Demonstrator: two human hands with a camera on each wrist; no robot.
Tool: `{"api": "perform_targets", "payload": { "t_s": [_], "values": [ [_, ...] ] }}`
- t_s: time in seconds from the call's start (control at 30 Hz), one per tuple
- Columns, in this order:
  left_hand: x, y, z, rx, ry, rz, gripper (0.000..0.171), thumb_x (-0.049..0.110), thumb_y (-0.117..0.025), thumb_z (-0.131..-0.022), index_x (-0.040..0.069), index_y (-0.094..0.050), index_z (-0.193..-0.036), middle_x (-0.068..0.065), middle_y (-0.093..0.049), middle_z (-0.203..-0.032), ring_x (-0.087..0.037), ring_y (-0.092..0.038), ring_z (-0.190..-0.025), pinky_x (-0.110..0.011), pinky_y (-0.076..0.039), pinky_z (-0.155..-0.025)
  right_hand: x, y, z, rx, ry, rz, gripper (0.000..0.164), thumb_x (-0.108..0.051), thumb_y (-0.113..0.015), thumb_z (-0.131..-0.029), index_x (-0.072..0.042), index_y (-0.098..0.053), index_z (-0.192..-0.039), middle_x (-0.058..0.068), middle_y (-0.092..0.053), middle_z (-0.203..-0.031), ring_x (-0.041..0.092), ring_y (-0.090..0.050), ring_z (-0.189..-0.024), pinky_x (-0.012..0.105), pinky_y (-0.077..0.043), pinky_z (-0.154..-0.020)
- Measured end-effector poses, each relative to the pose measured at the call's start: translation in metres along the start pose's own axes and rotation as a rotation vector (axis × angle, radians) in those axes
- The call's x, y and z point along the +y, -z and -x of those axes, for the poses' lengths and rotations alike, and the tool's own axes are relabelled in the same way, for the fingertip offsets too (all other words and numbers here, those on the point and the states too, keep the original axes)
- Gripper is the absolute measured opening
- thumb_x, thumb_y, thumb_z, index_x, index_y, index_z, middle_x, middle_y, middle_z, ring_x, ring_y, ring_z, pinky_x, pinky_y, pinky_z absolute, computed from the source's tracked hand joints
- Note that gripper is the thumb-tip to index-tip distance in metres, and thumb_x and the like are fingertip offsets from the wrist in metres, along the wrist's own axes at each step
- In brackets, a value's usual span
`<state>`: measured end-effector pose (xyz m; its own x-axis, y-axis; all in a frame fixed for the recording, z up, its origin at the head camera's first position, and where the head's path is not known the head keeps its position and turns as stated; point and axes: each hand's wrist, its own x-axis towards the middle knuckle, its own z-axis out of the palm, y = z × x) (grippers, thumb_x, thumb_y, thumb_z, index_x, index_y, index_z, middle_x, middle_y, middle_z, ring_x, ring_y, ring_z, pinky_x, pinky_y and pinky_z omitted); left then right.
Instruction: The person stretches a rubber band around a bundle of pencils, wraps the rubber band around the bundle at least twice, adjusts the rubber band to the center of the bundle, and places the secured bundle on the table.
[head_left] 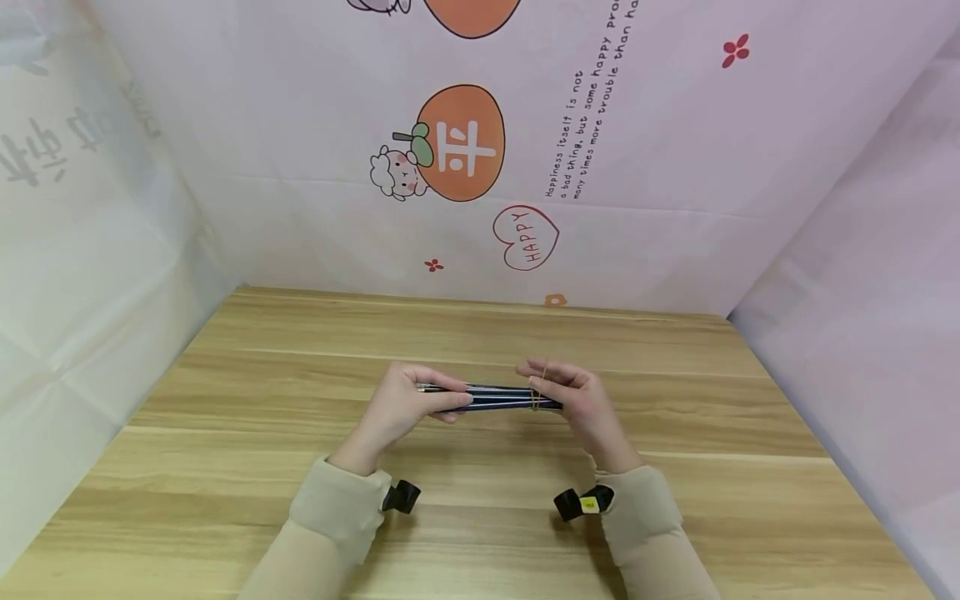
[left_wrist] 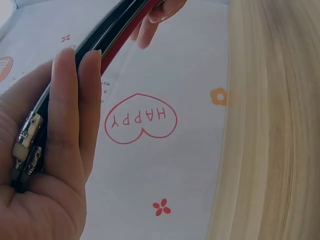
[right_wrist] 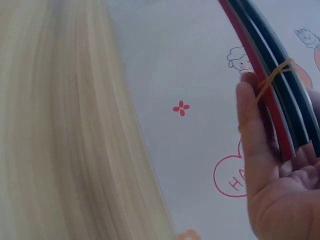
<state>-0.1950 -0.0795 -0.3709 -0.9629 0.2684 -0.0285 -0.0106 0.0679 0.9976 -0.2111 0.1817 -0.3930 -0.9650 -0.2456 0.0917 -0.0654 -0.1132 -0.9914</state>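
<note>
A bundle of pencils (head_left: 498, 398) is held level above the table, dark with pale stripes and one red pencil (right_wrist: 270, 107) among them. My left hand (head_left: 401, 406) grips the bundle near its left end, where metal ferrules and erasers (left_wrist: 28, 131) show in the left wrist view. My right hand (head_left: 581, 404) is at the other end, with the pencil ends against its palm. A tan rubber band (right_wrist: 275, 76) goes round the bundle there and stretches out to the right fingers, which hold it. The right thumb's contact is partly hidden.
The wooden table (head_left: 480, 533) lies below both hands. White printed cloth (head_left: 645, 242) hangs behind it and at both sides. Black wrist mounts (head_left: 402, 497) sit at the sleeve cuffs.
</note>
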Motion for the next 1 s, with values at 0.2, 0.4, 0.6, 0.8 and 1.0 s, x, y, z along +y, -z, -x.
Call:
{"api": "perform_targets", "payload": {
  "t_s": [0.2,0.4,0.6,0.8,1.0],
  "values": [
    [0.0,0.003,0.002,-0.066,-0.004,-0.052,0.025,0.01,-0.086,-0.075,0.0,-0.078,-0.096,-0.016,-0.074,-0.109,-0.018,-0.072,-0.069,-0.046,-0.063,-0.077,0.001,0.002,0.0,-0.07,-0.193,-0.121,0.014,-0.014,-0.062,-0.098,-0.016,-0.076,-0.102,-0.003,-0.077,-0.101,0.012,-0.073,-0.095,0.025,-0.062,-0.078],
    [-0.001,0.005,0.003,-0.125,-0.003,-0.03,0.029,0.011,-0.086,-0.075,0.0,-0.078,-0.101,-0.016,-0.075,-0.105,-0.022,-0.074,-0.074,-0.04,-0.064,-0.075,0.004,0.005,0.004,-0.154,-0.299,-0.332,0.023,-0.021,-0.054,-0.103,-0.015,-0.076,-0.104,-0.002,-0.076,-0.105,0.011,-0.071,-0.103,0.02,-0.06,-0.077],
    [-0.007,0.009,-0.001,-0.146,-0.001,0.037,0.032,0.008,-0.085,-0.077,-0.004,-0.075,-0.104,-0.018,-0.075,-0.1,-0.02,-0.074,-0.075,-0.039,-0.064,-0.074,0.004,0.002,0.005,-0.214,-0.311,-0.609,0.024,-0.027,-0.057,-0.101,-0.01,-0.075,-0.104,0.004,-0.075,-0.11,0.014,-0.071,-0.103,0.018,-0.059,-0.075],
    [-0.01,0.008,-0.003,-0.111,-0.004,0.195,0.023,0.002,-0.081,-0.078,-0.003,-0.076,-0.1,-0.017,-0.075,-0.098,-0.018,-0.074,-0.072,-0.032,-0.064,-0.072,0.008,-0.007,0.002,-0.362,-0.207,-0.795,0.037,-0.032,-0.049,-0.104,-0.005,-0.072,-0.113,0.008,-0.072,-0.118,0.012,-0.07,-0.106,0.017,-0.058,-0.086],
    [-0.012,-0.007,-0.005,-0.024,0.01,0.531,0.025,-0.012,-0.068,-0.085,0.01,-0.079,-0.083,-0.011,-0.076,-0.089,-0.018,-0.075,-0.073,-0.024,-0.062,-0.071,0.01,-0.029,0.002,-0.238,-0.182,-1.112,0.049,-0.034,-0.037,-0.106,0.003,-0.064,-0.121,0.017,-0.066,-0.128,0.022,-0.066,-0.118,0.021,-0.051,-0.101]
  ]
}}
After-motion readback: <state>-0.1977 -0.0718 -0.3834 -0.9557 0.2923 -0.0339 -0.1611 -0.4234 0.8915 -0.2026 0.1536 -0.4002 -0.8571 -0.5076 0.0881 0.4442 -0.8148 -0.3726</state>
